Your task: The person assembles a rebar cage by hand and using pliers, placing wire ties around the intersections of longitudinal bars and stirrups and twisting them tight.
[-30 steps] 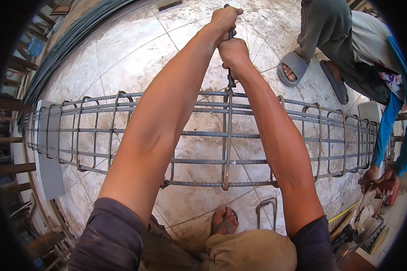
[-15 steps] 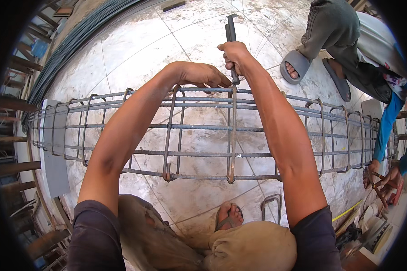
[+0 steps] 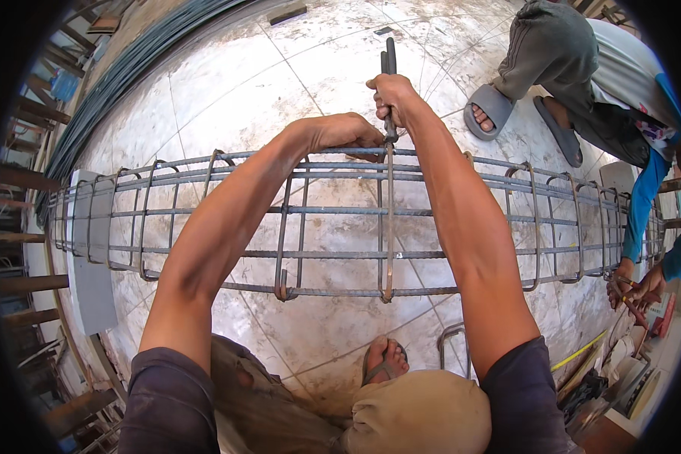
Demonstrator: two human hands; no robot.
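Note:
A long rebar cage (image 3: 340, 212) of ribbed steel bars and bent stirrups lies across in front of me. My right hand (image 3: 395, 98) is closed round a pair of dark-handled pincers (image 3: 390, 62), held upright. Their jaws sit at the far top bar, where a rusty stirrup (image 3: 389, 227) crosses it. Just left of the jaws, my left hand (image 3: 349, 133) has its fingers curled on that same bar. Any tie wire at the joint is too small to make out.
At right a co-worker in grey slides (image 3: 489, 112) holds a tool (image 3: 626, 292) at the cage's end. Grey blocks (image 3: 92, 257) stand under the cage ends. A bundle of long bars (image 3: 121, 76) lies at far left. Near my foot lies a loose stirrup (image 3: 451, 340).
My left hand's fingers have curled in at the bar, and its wrist has dropped slightly. The pincers have shifted slightly and stay at the joint. The co-worker's hands have moved a little.

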